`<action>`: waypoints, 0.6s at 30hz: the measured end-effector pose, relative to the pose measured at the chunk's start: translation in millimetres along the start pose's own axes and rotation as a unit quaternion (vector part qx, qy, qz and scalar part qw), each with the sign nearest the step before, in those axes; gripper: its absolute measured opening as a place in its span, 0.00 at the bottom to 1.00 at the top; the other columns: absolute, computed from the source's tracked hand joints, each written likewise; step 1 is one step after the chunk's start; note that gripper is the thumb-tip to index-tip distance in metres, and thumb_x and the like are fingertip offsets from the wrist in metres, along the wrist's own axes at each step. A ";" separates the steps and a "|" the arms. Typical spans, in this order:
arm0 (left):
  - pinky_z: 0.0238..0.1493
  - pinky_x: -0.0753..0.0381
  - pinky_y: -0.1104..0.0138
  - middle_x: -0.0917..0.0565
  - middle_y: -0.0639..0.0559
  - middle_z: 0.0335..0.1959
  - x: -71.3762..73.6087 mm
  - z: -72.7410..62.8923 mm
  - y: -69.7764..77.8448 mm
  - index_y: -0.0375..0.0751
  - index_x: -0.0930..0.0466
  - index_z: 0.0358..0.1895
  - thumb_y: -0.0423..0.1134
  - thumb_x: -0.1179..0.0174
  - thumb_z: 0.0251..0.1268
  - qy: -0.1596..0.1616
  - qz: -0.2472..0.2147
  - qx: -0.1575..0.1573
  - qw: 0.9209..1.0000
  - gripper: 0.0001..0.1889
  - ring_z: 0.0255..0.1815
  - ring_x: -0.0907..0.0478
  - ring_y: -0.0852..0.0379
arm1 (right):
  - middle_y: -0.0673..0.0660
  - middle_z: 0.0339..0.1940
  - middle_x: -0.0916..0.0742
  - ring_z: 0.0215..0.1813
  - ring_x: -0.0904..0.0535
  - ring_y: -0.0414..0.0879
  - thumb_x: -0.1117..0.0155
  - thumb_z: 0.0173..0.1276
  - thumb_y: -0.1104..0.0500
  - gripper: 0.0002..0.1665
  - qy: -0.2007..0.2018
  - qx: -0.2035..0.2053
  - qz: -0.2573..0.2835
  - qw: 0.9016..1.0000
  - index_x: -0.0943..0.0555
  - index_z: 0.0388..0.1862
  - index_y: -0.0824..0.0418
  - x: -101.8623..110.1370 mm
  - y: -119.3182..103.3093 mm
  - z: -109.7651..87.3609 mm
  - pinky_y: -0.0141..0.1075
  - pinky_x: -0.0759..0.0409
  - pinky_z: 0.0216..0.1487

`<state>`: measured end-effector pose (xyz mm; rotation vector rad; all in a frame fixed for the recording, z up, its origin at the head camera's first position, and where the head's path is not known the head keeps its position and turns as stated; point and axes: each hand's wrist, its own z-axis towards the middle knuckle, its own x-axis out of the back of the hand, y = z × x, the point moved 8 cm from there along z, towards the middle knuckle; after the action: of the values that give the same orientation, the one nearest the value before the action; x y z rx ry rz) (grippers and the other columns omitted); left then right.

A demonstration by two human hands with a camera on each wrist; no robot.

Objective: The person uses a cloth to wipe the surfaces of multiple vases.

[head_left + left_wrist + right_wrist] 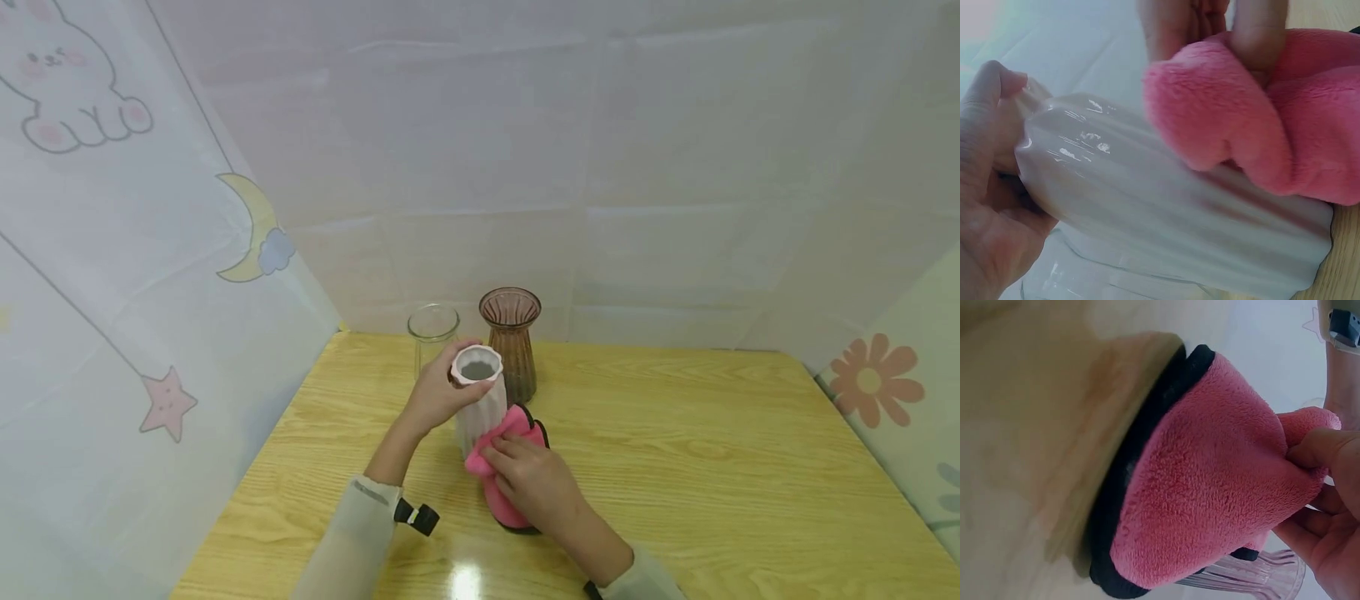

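Observation:
A white ribbed vase stands on the table, its scalloped rim facing up. Around its neck, just under the rim, my left hand grips it with thumb and fingers. My right hand pinches a fluffy pink cloth with black edging against the vase's right side. In the left wrist view the bunched cloth lies on the glossy ribs of the vase. The right wrist view shows the cloth hanging in folds from the fingers of that hand.
Behind the white vase stand a clear glass vase on the left and a brownish-purple ribbed glass vase on the right. The wooden table meets a pale curtain at its back and sides.

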<state>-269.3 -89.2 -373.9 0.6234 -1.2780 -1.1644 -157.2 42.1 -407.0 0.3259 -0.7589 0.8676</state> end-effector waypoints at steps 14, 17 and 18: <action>0.56 0.22 0.64 0.28 0.39 0.67 -7.4 4.1 -5.2 0.43 0.41 0.78 0.38 0.30 0.63 -0.097 -0.134 -0.024 0.986 0.41 0.60 0.26 0.48 | 0.51 0.42 0.09 0.43 0.12 0.44 0.22 0.52 0.62 0.18 -0.040 -0.001 0.005 0.999 0.10 0.44 0.56 1.2 1.7 -4.7 0.38 0.14 0.41; 0.59 0.23 0.62 0.31 0.43 0.72 -6.4 -0.4 -1.0 0.45 0.45 0.79 0.39 0.28 0.60 -0.063 -0.120 -0.030 0.990 0.46 0.65 0.28 0.48 | 0.54 0.43 0.09 0.45 0.12 0.47 0.25 0.57 0.63 0.15 0.013 0.017 0.013 1.000 0.10 0.44 0.57 23.2 3.0 0.4 0.39 0.13 0.42; 0.60 0.22 0.60 0.32 0.45 0.74 -6.1 -2.1 1.2 0.45 0.45 0.79 0.40 0.26 0.59 -0.046 -0.109 -0.029 0.993 0.47 0.67 0.29 0.48 | 0.55 0.43 0.09 0.46 0.12 0.48 0.28 0.62 0.62 0.11 0.031 0.024 0.015 0.999 0.11 0.45 0.58 31.4 3.6 2.7 0.40 0.13 0.43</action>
<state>-266.3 -83.7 -375.8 0.6854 -1.2706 -1.4191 -148.3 60.6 -382.8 0.3292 -0.6871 0.9218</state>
